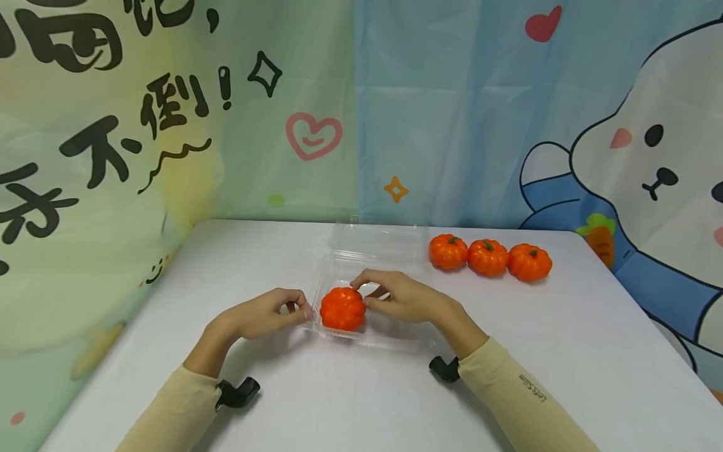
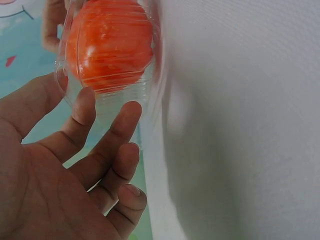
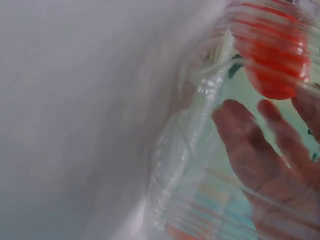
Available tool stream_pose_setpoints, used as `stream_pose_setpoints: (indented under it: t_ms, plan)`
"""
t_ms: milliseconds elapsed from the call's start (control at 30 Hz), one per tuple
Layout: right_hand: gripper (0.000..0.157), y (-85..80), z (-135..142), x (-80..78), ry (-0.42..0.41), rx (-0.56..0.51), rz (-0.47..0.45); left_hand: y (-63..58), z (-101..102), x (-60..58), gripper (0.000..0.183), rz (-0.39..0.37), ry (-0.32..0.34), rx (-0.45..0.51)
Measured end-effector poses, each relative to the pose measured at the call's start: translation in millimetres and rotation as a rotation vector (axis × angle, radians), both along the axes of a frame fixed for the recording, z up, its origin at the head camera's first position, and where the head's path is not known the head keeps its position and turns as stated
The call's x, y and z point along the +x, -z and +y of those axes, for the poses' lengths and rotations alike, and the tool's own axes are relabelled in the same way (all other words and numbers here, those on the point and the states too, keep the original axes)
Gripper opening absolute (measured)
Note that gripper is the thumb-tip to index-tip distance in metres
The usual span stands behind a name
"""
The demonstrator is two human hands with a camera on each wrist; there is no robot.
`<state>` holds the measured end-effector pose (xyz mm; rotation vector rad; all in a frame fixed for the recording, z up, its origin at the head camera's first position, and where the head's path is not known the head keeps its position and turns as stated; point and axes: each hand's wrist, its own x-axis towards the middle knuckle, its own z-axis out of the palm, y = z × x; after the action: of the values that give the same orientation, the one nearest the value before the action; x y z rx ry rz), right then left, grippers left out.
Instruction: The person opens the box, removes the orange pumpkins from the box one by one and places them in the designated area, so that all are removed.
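Observation:
One orange toy pumpkin [image 1: 342, 309] sits at the left end of a clear plastic clamshell box [image 1: 395, 336] that lies with its lid raised behind. My left hand [image 1: 270, 314] pinches the box's left rim between thumb and index finger. The left wrist view shows the other fingers of that hand [image 2: 75, 160] loosely bent below the rim. Reaching into the box from the right, my right hand [image 1: 403, 296] holds the pumpkin's upper right side with thumb and index fingertips. Its other fingers [image 3: 237, 130] show through the plastic, apart from the pumpkin [image 3: 275, 55].
Three more orange toy pumpkins with green stems, a left one [image 1: 449, 252], a middle one [image 1: 487, 257] and a right one [image 1: 530, 262], stand in a row at the table's back right. A printed curtain [image 1: 418, 113] hangs behind the white table [image 1: 361, 402].

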<state>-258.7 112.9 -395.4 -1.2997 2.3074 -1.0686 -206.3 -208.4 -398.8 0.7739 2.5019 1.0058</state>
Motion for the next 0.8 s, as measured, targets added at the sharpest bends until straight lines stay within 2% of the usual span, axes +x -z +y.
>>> stream_pose_setpoints:
  t_ms: [67, 167, 267, 367, 600, 700, 800]
  plan:
    - [0.033, -0.8, -1, 0.8, 0.004, -0.005, -0.049, 0.4, 0, -0.4, 0.018, 0.002, 0.001, 0.0]
    - [0.045, -2.0, -2, 2.7, 0.001, 0.002, -0.097, 0.1, 0, -0.3, 0.019, -0.001, 0.002, 0.006]
    - [0.061, -2.8, -2, 5.1, -0.01, 0.041, -0.101, -0.1, 1, 0.4, 0.019, -0.002, -0.001, 0.008]
    - [0.068, -2.2, -2, 7.4, -0.016, 0.071, -0.085, 0.2, 1, 1.4, 0.019, -0.001, -0.003, 0.005]
    - [0.065, -0.6, -4, 10.2, -0.016, 0.082, 0.07, 1.3, 1, 2.2, 0.018, 0.002, -0.004, 0.006]
    - [0.064, -1.2, -3, 10.4, 0.011, 0.067, 0.104, 1.5, 1, 1.9, 0.019, 0.002, -0.003, 0.008]
    - [0.06, -0.5, -3, 9.1, 0.034, 0.009, 0.096, 1.2, 1, 1.3, 0.02, 0.003, -0.001, 0.009]
